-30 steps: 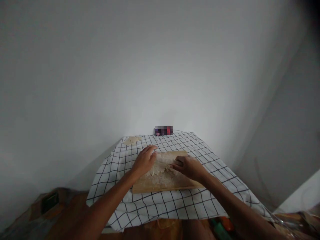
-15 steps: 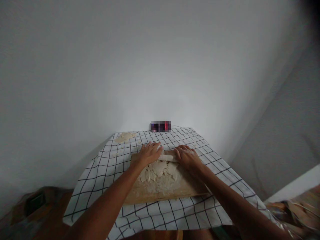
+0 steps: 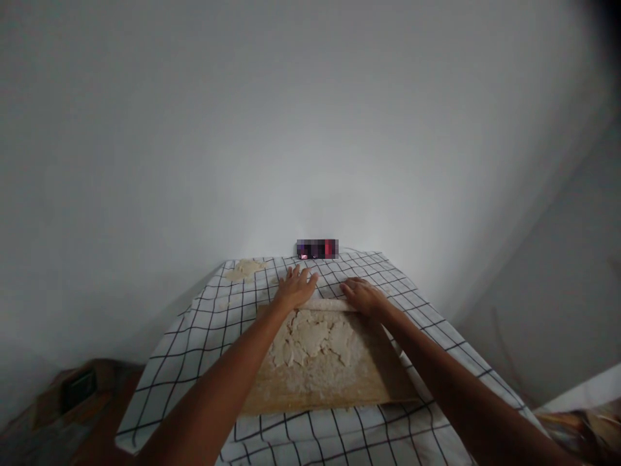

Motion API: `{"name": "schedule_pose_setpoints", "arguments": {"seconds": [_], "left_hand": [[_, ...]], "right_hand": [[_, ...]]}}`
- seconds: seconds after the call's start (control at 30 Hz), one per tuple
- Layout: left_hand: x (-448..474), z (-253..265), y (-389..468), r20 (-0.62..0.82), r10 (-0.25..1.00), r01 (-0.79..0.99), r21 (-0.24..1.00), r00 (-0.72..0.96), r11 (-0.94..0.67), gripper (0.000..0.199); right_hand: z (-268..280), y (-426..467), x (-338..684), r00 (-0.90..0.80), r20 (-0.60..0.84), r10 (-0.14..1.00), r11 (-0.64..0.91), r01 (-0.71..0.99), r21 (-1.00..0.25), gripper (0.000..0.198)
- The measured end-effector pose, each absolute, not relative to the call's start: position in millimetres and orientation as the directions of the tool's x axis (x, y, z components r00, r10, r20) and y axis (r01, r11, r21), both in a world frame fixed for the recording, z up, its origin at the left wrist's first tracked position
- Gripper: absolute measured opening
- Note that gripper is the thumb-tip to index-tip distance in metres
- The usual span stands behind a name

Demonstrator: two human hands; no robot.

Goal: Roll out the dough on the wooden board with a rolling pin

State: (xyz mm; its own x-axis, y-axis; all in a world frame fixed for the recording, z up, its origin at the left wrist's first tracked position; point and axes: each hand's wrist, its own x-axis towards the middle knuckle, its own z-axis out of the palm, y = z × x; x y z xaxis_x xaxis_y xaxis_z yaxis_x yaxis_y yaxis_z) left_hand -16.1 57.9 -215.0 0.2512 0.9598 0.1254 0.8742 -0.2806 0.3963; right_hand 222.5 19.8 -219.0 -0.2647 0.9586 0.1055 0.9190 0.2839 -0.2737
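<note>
A pale, flour-dusted rolling pin [image 3: 330, 305] lies across the far edge of a wooden board [image 3: 388, 382]. My left hand [image 3: 295, 289] rests its palm on the pin's left end, with its fingers spread forward. On the right end lies my right hand [image 3: 361, 296], palm down, its fingers stretched toward the left rather than wrapped round the pin. Flattened dough [image 3: 313, 336], cracked and ragged at its edges, covers the middle of the board between my forearms. Loose flour dusts the wood on the near side of the dough.
A white cloth with black grid lines [image 3: 194, 362] covers the table. At its far left is a patch of flour or dough [image 3: 246, 269]. A dark, pixelated object [image 3: 317, 249] stands against the wall [image 3: 310, 129]. A cardboard box [image 3: 77, 391] sits on the floor at left.
Both hands have pushed the rolling pin away from me to the board's far edge. My left fingers now reach further forward, and more of the dough shows. The view has shifted slightly.
</note>
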Motion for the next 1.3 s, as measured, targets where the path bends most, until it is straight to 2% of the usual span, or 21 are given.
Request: {"name": "schedule_pose_setpoints", "arguments": {"seconds": [0.13,0.3,0.43,0.6,0.8,1.03,1.2,1.3], "left_hand": [[-13.1,-206.7,33.3,0.142,0.963,0.9,0.348,0.227,-0.264,0.054],[-13.3,-209.9,-5.2,0.164,0.959,0.939,0.218,0.232,-0.265,0.048],[-13.5,-209.4,-33.3,0.19,0.955,0.958,0.136,0.227,-0.254,0.047],[-14.8,-200.8,-60.1,0.162,0.953,0.955,0.112,0.254,-0.274,0.051],[-23.1,-198.3,-92.8,0.275,0.863,0.898,-0.006,0.424,-0.44,0.049],[-51.1,-200.0,-100.6,0.22,0.778,0.791,0.042,0.588,-0.61,0.051],[-51.1,-203.9,-73.2,0.295,0.818,0.857,-0.005,0.493,-0.514,0.05],[-42.1,-209.0,-48.9,0.314,0.856,0.899,0.017,0.41,-0.437,0.048]], "right_hand": [[-223.6,5.3,221.8,-0.257,0.14,0.956,0.284,0.929,-0.236,0.052],[-229.7,-26.5,220.2,-0.266,0.21,0.941,0.305,0.935,-0.183,0.057],[-225.4,-51.0,215.4,-0.278,0.235,0.931,0.33,0.917,-0.224,0.058],[-216.1,-75.1,212.8,-0.303,0.253,0.919,0.366,0.894,-0.26,0.052],[-214.4,-106.6,211.8,-0.258,0.281,0.924,0.344,0.881,-0.323,0.05],[-224.4,-119.4,204.5,-0.238,0.277,0.931,0.314,0.91,-0.273,0.049],[-222.6,-97.5,203.0,-0.177,0.29,0.941,0.259,0.925,-0.278,0.049],[-219.5,-69.5,203.7,-0.137,0.239,0.961,0.2,0.943,-0.265,0.05]]}}
